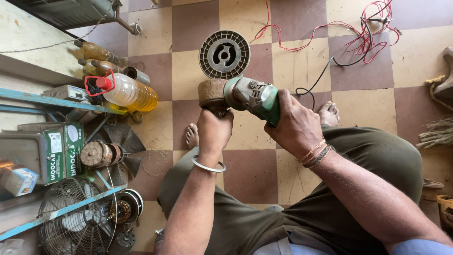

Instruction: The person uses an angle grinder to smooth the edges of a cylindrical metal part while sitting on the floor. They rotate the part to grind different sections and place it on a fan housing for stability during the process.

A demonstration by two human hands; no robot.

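Note:
My right hand (295,126) grips the green body of an angle grinder (252,97), which lies level above the checkered floor. A worn brown round wheel (212,92) sits at the grinder's head. My left hand (214,128) is closed around a small part just under that wheel; the part itself is hidden by my fingers. A steel bangle circles my left wrist and thread bands my right wrist. A black cord (321,75) trails from the grinder toward the back. My bare feet rest on the floor below the tool.
A round grey slotted plastic cover (224,54) lies on the tiles beyond the grinder. Red wires (363,33) tangle at the back right. Bottles of yellow liquid (127,92), a green box (63,151), fan grilles (71,212) and motor parts crowd the blue shelf at left.

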